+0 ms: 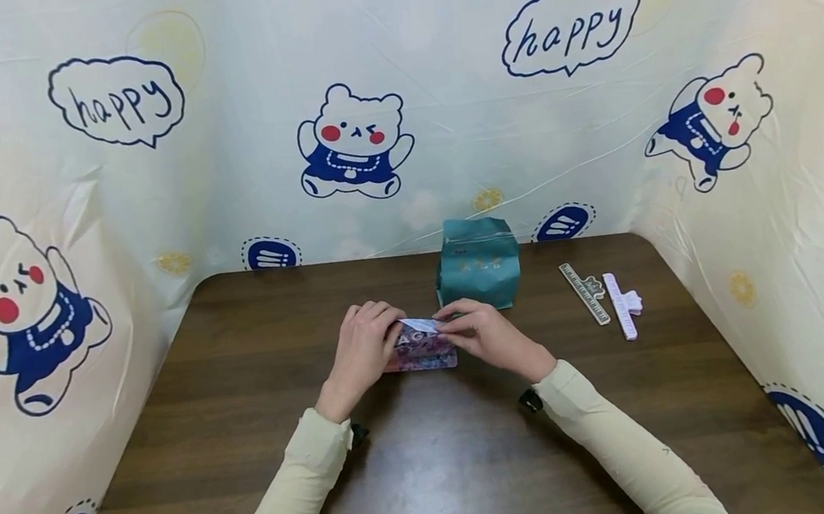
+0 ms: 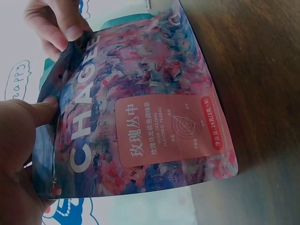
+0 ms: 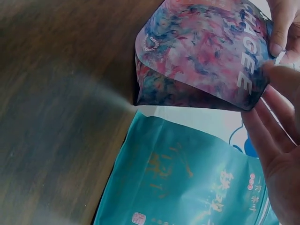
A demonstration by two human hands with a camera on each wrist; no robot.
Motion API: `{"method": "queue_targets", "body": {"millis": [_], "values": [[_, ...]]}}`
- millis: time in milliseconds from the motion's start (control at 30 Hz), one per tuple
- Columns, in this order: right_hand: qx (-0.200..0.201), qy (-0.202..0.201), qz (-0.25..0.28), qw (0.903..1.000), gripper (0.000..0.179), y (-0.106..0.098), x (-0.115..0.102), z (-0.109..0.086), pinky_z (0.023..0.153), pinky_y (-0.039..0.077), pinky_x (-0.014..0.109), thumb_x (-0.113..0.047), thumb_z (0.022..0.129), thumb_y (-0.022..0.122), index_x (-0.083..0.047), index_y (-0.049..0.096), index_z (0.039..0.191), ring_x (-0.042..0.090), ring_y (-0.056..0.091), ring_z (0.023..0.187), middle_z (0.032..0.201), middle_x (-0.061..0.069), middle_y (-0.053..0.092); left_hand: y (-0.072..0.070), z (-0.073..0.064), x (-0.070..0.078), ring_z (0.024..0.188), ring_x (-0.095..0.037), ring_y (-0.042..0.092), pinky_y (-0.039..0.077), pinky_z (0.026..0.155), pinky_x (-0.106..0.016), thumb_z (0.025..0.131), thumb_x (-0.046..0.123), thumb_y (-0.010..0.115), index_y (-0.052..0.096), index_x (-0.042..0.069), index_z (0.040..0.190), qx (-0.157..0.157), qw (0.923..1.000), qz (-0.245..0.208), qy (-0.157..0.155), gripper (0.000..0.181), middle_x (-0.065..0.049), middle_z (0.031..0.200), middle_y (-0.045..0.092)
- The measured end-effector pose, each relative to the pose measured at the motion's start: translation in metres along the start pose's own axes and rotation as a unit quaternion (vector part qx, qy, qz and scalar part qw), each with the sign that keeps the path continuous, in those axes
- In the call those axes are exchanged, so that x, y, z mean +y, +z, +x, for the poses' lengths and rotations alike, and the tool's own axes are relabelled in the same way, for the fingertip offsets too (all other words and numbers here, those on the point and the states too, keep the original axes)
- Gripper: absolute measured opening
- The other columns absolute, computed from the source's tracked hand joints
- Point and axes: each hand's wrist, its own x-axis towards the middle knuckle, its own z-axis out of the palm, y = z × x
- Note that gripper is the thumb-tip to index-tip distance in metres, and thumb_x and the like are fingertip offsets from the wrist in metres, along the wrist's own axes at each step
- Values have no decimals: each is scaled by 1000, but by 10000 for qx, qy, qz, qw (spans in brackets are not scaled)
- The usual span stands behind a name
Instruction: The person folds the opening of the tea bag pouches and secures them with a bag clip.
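Observation:
A pink, blue and purple tea pouch lettered CHAGEE stands upright on the table between both hands. My left hand pinches the left part of its top edge. At the right part of that edge, my right hand pinches with thumb and fingers. The top strip is folded over, and its pale underside shows in the head view. In the left wrist view the pouch front carries a pink label, with the left thumb pressed along the dark top strip.
Behind the right hand stands a teal bag with gold characters and a folded top. Farther right lie a dark-edged long-bar clip and a white-lilac one. A printed cloth hangs behind and beside the brown table.

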Motion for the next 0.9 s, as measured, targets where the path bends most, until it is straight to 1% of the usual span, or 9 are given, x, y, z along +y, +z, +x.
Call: {"method": "queue_targets", "body": {"millis": [133, 233, 333, 433, 533, 633, 767, 900], "values": [[100, 150, 75, 9998, 16, 3, 0, 2, 86, 58, 33, -4, 89, 77, -7, 81, 104, 18, 69, 103, 112, 5, 73, 1, -1, -1, 90, -22, 64, 46, 80, -40, 92, 11, 75, 75, 11, 99, 55, 9999, -26, 84, 6, -2, 96, 72], [283, 172, 76, 9994, 12, 6, -1, 7, 82, 59, 33, -3, 88, 78, -7, 80, 99, 16, 70, 95, 103, 5, 75, 1, -1, -1, 90, -22, 64, 45, 79, -40, 92, 10, 74, 75, 11, 98, 96, 9998, -66, 182, 6, -2, 95, 72], [369, 292, 109, 9988, 15, 7, -2, 10, 77, 59, 32, -2, 87, 79, -6, 77, 102, 15, 70, 89, 98, 6, 75, 1, -1, 0, 89, -22, 64, 45, 79, -40, 93, 10, 74, 75, 11, 98, 112, 9996, -89, 255, 5, -2, 95, 72], [228, 506, 56, 9984, 19, 7, -3, 14, 75, 59, 30, -3, 88, 78, -6, 76, 107, 14, 70, 87, 99, 6, 75, 0, -1, 0, 88, -22, 63, 45, 78, -40, 93, 10, 73, 75, 12, 97, 99, 9995, -92, 278, 5, -2, 94, 71], [-41, 642, -108, 9979, 16, 8, -3, 17, 77, 58, 30, -6, 92, 74, -7, 76, 108, 14, 69, 89, 99, 4, 74, 0, -1, 0, 87, -22, 62, 45, 79, -40, 92, 13, 72, 74, 12, 96, 75, 9995, -108, 275, 5, -1, 94, 71], [-194, 599, -244, 9977, 12, 8, -2, 19, 77, 57, 30, -7, 95, 71, -8, 77, 106, 14, 67, 89, 98, 3, 72, -1, -1, 1, 87, -21, 62, 45, 80, -41, 89, 20, 73, 74, 12, 95, 47, 9995, -150, 283, 9, -1, 93, 70], [-148, 366, -393, 9984, 13, 9, 1, 19, 76, 57, 29, -4, 94, 72, -6, 78, 105, 15, 66, 87, 95, 4, 72, -1, 0, 2, 88, -22, 63, 45, 81, -41, 91, 28, 77, 76, 13, 97, -18, 9995, -110, 299, 16, -1, 95, 71], [-84, 115, -475, 9988, 13, 9, 3, 19, 75, 57, 29, -1, 92, 73, -4, 79, 103, 16, 66, 85, 93, 5, 72, -1, 0, 4, 89, -21, 63, 44, 80, -40, 95, 25, 74, 76, 15, 98, -71, 9998, -56, 187, 11, 0, 96, 71]]}}
